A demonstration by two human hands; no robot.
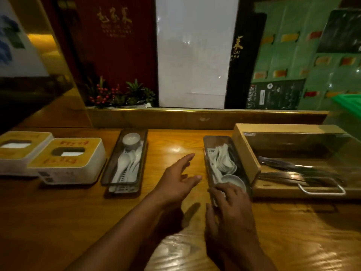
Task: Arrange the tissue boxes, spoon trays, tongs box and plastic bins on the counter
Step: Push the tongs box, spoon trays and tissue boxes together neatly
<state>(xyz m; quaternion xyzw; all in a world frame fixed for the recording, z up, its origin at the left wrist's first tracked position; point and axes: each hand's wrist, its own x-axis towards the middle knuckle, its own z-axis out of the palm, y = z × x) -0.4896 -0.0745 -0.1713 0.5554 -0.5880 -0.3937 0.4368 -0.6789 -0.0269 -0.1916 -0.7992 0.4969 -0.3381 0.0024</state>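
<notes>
Two white tissue boxes with yellow tops sit at the left, one (19, 151) behind the other (68, 161). A dark spoon tray (125, 163) with white spoons and a small cup lies right of them. A second spoon tray (224, 163) with spoons and a bowl rests against the wooden tongs box (293, 163), whose clear lid shows metal tongs. My right hand (228, 208) grips the near end of the second tray, thumb on its left edge. My left hand (179, 178) hovers open over the counter between the two trays.
The wooden counter (78, 222) runs across the view with a raised back ledge (195, 118). A small plant decoration (121, 94) stands behind the ledge. Something green (347, 100) shows at the far right edge.
</notes>
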